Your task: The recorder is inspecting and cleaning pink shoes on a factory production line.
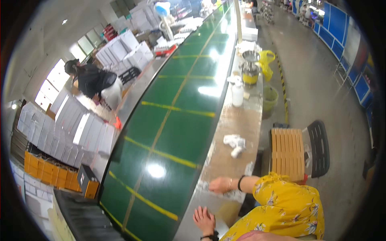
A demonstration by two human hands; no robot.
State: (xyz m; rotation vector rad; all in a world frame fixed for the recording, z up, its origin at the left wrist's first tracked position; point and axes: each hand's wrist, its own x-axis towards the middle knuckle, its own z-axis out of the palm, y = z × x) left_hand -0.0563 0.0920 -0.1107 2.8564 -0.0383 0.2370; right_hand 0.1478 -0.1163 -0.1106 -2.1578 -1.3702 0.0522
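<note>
My left hand [204, 220] lies flat on the metal-topped bench [189, 219], fingers spread and nothing in it. Beyond it, my right hand [220, 185] rests on the same bench with its fingers curled in; whatever they may hold is hidden. Shiny clear film covers the worktop around the right hand. Farther along the bench lies a crumpled white cloth [234, 141] with a small white piece at its near end. A green conveyor belt [169, 128] with yellow cross lines runs along the bench's left side.
A white bottle [237, 95], a yellow pot [250, 74] and a yellow bag [266, 60] are farther up the bench. At right stands a wooden-seated chair [286, 154]. Across the belt, a person in black [96, 82] bends near stacked white boxes [94, 134].
</note>
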